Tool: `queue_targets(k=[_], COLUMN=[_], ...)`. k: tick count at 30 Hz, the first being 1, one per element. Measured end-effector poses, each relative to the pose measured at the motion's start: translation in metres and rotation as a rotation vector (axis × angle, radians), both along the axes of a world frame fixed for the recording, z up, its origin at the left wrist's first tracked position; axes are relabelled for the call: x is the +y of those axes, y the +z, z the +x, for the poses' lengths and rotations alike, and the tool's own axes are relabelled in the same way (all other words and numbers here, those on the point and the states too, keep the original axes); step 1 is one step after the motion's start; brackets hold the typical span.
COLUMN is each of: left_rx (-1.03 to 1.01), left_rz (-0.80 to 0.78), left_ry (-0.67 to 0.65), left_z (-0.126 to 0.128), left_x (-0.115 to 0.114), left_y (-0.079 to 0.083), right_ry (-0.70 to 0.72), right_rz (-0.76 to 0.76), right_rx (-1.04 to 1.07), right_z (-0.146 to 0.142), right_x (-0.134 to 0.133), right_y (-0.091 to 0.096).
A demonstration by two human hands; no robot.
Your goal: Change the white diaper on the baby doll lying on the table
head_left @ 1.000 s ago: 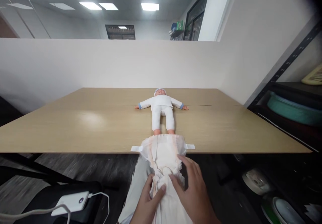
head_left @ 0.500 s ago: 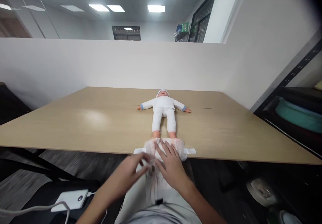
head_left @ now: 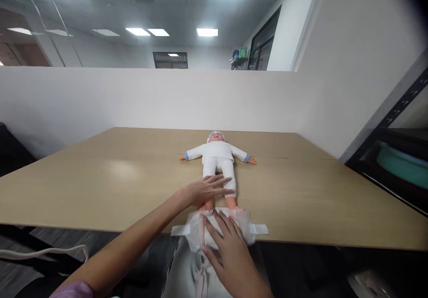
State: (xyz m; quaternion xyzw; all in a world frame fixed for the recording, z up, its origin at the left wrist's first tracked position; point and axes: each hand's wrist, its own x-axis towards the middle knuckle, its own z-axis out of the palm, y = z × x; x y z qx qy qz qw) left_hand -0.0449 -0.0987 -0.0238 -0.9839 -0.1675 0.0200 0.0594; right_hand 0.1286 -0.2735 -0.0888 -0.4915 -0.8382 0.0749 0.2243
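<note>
A baby doll (head_left: 218, 150) in a white outfit with blue cuffs and a headband lies on its back on the wooden table, arms spread, feet towards me. Over the table's front edge, by the doll's feet, lies an opened white diaper (head_left: 194, 231), its tabs stretched out to both sides. My right hand (head_left: 229, 244) rests on the diaper, fingers spread and palm down. My left hand (head_left: 205, 189) reaches across the doll's lower legs with its fingers stretched out; whether it touches them I cannot tell.
The wooden table (head_left: 140, 200) spans the view, with a low white partition (head_left: 150, 97) behind it. To the right stands a black metal shelf frame (head_left: 397, 110) holding a teal item (head_left: 403, 166). A pale cable (head_left: 43, 253) hangs at lower left.
My left hand has moved forward from beside the diaper to above the doll's lower legs. My right hand stays on the diaper. The view has tilted upward.
</note>
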Motion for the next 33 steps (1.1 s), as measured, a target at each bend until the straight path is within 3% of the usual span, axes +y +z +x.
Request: queue_targets(k=[8, 11, 15, 21, 24, 28, 33], left_rx=[-0.202, -0.252, -0.407, -0.671, -0.768, -0.846, -0.860], left_rz=[-0.003, -0.054, -0.264, -0.444, -0.503, -0.538, -0.584], left_ry=[-0.081, -0.111, -0.092, 0.053, 0.118, 0.111, 0.089], left_z=[0.016, 0.024, 0.023, 0.012, 0.009, 0.009, 0.008], left_x=[0.012, 0.018, 0.028, 0.049, 0.060, 0.070, 0.075], left_y=[0.000, 0.008, 0.040, 0.098, 0.112, 0.117, 0.117], right_ry=[0.113, 0.134, 0.184, 0.231, 0.239, 0.201, 0.166], right_rz=[-0.061, -0.051, -0.073, -0.220, -0.236, -0.209, -0.023], right_rx=[-0.095, -0.092, -0.072, -0.042, -0.028, -0.028, 0.070], right_z=[0.011, 0.016, 0.024, 0.026, 0.023, 0.017, 0.008], right_x=[0.020, 0.027, 0.039, 0.067, 0.095, 0.156, 0.239], right_y=[-0.014, -0.020, -0.014, 0.030, 0.036, 0.026, 0.032])
